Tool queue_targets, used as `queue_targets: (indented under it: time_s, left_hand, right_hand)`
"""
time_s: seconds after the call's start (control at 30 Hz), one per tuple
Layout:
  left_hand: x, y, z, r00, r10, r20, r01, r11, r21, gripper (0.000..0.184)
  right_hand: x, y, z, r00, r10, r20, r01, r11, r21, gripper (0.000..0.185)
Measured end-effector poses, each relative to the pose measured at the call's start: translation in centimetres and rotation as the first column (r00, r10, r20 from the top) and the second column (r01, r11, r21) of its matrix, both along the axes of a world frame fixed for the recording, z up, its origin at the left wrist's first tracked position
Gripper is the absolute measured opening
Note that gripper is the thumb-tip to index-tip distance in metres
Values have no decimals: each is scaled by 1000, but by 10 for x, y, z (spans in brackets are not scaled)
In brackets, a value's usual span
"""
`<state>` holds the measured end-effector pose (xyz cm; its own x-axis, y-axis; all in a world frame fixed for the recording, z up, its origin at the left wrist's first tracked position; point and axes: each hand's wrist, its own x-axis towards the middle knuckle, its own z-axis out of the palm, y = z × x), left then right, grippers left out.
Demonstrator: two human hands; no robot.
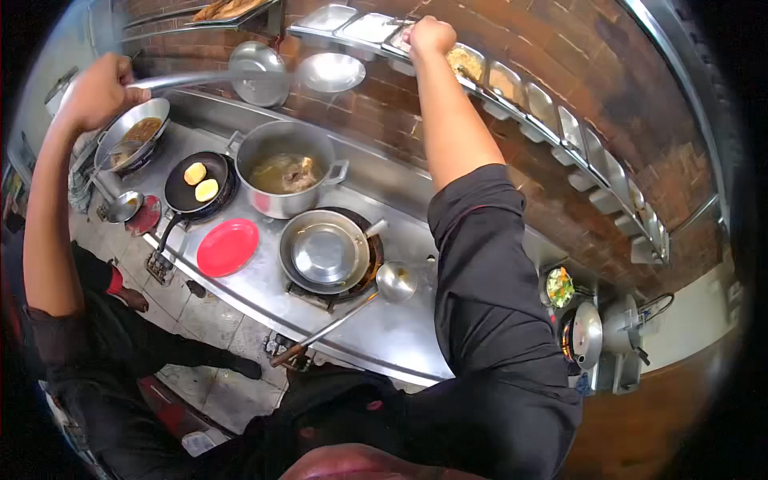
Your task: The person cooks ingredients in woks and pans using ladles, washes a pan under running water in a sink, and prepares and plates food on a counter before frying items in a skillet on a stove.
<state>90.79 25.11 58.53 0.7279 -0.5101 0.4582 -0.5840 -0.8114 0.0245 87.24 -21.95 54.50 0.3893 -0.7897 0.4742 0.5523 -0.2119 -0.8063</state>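
Note:
My left hand (100, 94), raised at the upper left, is closed round the handle of what looks like a long-handled metal ladle (332, 73). Its shallow, shiny bowl hangs in front of the brick wall, below the rail of containers. My right hand (430, 38) reaches up to a small metal container (398, 40) in that rail. The fingers are bent closed at its rim, and what they hold is hidden. Beside it sits a container of yellowish crumbly food (466, 64). Below, on the stove, stands a steel pan (324, 252) with a bare, shiny inside.
A large pot (286, 136) holds broth and a chunk of food. Left of it are a black frying pan (178, 200) with two yellow pieces, a wok (160, 112) and a red plate (228, 248). Another ladle (398, 282) lies across the counter edge. Another person's leg (184, 344) shows lower left.

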Motion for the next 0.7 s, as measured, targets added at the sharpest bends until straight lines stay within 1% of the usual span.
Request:
queue_targets:
  time_s: [0.03, 0.07, 0.1, 0.13, 0.17, 0.2, 0.23, 0.27, 0.3, 0.33, 0.37, 0.4, 0.43, 0.47, 0.5, 0.53, 0.57, 0.6, 0.63, 0.67, 0.7]
  left_hand:
    - [0, -3, 8, 1000, -1, 0, 1, 1000, 4, 39]
    - [5, -6, 19, 999, 13, -44, -12, 1000, 27, 38]
    - [7, -9, 25, 995, 29, -90, -25, 999, 48, 37]
    - [7, -9, 25, 999, -18, -46, 17, 999, -32, 35]
    - [4, -11, 30, 999, -17, -49, 15, 999, -33, 35]
    - [2, -14, 37, 999, 4, -54, -3, 1000, 18, 32]
    - [3, -16, 42, 998, 24, -58, -20, 997, 68, 30]
    - [13, -14, 44, 999, 37, 25, -40, 994, 106, 31]
    - [13, -16, 48, 999, 39, 21, -41, 994, 105, 31]
    - [11, -19, 55, 998, 60, -1, -59, 989, 134, 31]
    - [5, -22, 62, 997, 80, -21, -75, 984, 163, 31]
    - [-5, -25, 64, 1000, 27, -1, -26, 991, 133, 32]
    - [-6, -25, 65, 1000, 22, 1, -22, 990, 136, 32]
    - [-5, -26, 66, 996, 13, 92, -26, 990, 136, 32]
    - [-3, -25, 66, 984, 6, 180, -31, 991, 132, 31]
    - [3, -22, 64, 984, 0, 181, -25, 991, 134, 31]
    - [13, -18, 61, 946, -81, 314, 38, 989, 143, 32]
    - [11, -21, 62, 883, -161, 441, 100, 982, 158, 33]
    - [9, -25, 67, 878, -171, 448, 110, 981, 158, 33]
    - [-6, -35, 73, 971, -75, 229, 39, 987, 156, 33]
    - [-16, -38, 77, 999, 34, -3, -33, 985, 171, 34]
  right_hand:
    - [-3, -4, 0, 994, 54, 91, -59, 997, 55, 14]
    - [-12, 1, 3, 985, 117, 126, -133, 983, 125, 13]
    - [-17, 2, 2, 986, 117, 121, -132, 983, 124, 13]
    - [-23, 5, 4, 988, 88, 125, -109, 978, 176, 13]
    - [-26, 8, 2, 990, 59, 125, -87, 969, 229, 15]
    - [-33, 17, 0, 991, 61, 121, -87, 969, 230, 15]
    - [-40, 26, -3, 991, 75, 107, -87, 990, 114, 16]
    - [-50, 39, -5, 992, 89, 91, -89, 996, -5, 17]
    - [-58, 49, -11, 992, 100, 73, -90, 988, -124, 18]
    - [-64, 60, -16, 998, 0, -57, -16, 960, -279, 21]
    - [-69, 62, -18, 998, -2, -57, -14, 960, -278, 21]
    - [-75, 64, -20, 977, -145, -155, 17, 782, -624, 22]
    - [-81, 65, -22, 932, -311, -188, -15, 486, -874, 23]
    - [-99, 77, -9, 900, -416, -132, 106, 500, -859, 24]
    - [-97, 65, 1, 929, -352, -115, 128, 597, -792, 24]
    - [-100, 53, 9, 883, -461, -94, 219, 580, -785, 24]
    - [-106, 50, 20, 822, -565, -73, 310, 551, -775, 24]
    - [-101, 37, 22, 816, -574, -70, 320, 548, -773, 24]
    - [-94, 22, 23, 751, -645, -142, 292, 517, -805, 24]
    - [-88, 5, 22, 674, -709, -207, 258, 488, -834, 23]
    - [-83, -2, 18, 671, -711, -210, 265, 495, -827, 23]
